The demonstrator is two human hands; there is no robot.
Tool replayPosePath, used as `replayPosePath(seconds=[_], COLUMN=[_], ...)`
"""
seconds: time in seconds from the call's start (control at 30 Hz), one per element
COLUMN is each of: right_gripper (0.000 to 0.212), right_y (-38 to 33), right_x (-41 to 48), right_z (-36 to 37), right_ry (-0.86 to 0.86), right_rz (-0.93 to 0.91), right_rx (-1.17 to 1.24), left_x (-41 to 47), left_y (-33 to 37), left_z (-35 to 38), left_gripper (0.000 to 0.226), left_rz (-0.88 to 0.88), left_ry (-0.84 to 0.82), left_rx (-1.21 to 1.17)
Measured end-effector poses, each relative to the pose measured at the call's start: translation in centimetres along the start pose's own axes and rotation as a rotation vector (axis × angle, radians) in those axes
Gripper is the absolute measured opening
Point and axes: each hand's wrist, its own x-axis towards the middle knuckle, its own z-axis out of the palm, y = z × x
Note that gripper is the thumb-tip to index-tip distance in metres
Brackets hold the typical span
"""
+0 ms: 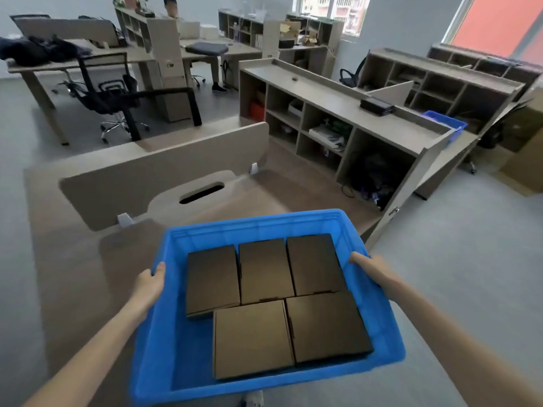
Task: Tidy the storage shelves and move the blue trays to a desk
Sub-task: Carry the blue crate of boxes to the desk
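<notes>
The tray (223, 230) filled the lower middle of the frame, carried level between both hands and not yet set down. The left hand (151, 284) gripped the left rim and the right hand (371, 270) the right rim, each at about the middle of its side, which I judge kept the load balanced. On each hand the thumb lay over the rim; the fingers curled under the lip and were out of sight, so both hands were closed on the tray, not spread wide.

Five flat dark boxes (264, 271) lay in it, three in a far row and two nearer, packed edge to edge (probably so they would not slide while carried).

The desk (88, 274) stretched across the left and centre of the frame, and the tray's far edge hung over its near part, which suggested the tray was about to be put there. A divider (147, 177) and a cable slot (202, 193) sat further back on it, so the bare near surface looked the likelier landing spot.

The shelves (332, 98) stood at centre right. A second tray (446, 120) showed at their right end, partly hidden behind them.
</notes>
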Motion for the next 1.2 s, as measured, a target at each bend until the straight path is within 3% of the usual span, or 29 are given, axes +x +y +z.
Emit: replayPosePath(seconds=[0.1,0.3,0.47,0.6,0.67,0.77,0.9,1.1,1.2], right_gripper=[0.043,0.057,0.064,0.066,0.061,0.055,0.06,0.03,0.038], right_y=[-3.7,-10.4,-15.6,-18.9,-19.9,-21.5,-23.5,-25.4,-24.3], right_x=[6.8,23.7,38.6,47.6,51.2,55.5,59.3,61.4,60.5], right_z=[-3.2,-7.7,-9.7,-10.1,-9.7,-9.0,-8.2,-7.1,-7.4], right_ry=[-0.023,-0.117,-0.211,-0.291,-0.324,-0.364,-0.419,-0.411,-0.336], right_rz=[-0.024,-0.099,-0.171,-0.188,-0.186,-0.222,-0.229,-0.309,-0.407], right_rx=[-0.037,-0.152,-0.234,-0.271,-0.282,-0.281,-0.309,-0.312,-0.319], left_x=[3.3,9.3,12.3,14.4,15.5,17.1,19.1,20.7,19.3], left_y=[4.6,10.9,15.4,18.4,19.8,21.6,22.3,23.3,23.7], left_z=[3.8,12.8,21.1,25.7,27.5,29.6,31.0,31.5,31.9], left_gripper=[0.052,0.072,0.062,0.076,0.068,0.054,0.055,0.051,0.046], left_rz=[-0.013,-0.126,-0.229,-0.344,-0.365,-0.357,-0.396,-0.408,-0.391], left_ry=[0.012,0.11,0.247,0.311,0.349,0.4,0.432,0.464,0.465], left_rx=[0.003,-0.051,-0.091,-0.104,-0.114,-0.122,-0.122,-0.092,-0.063])
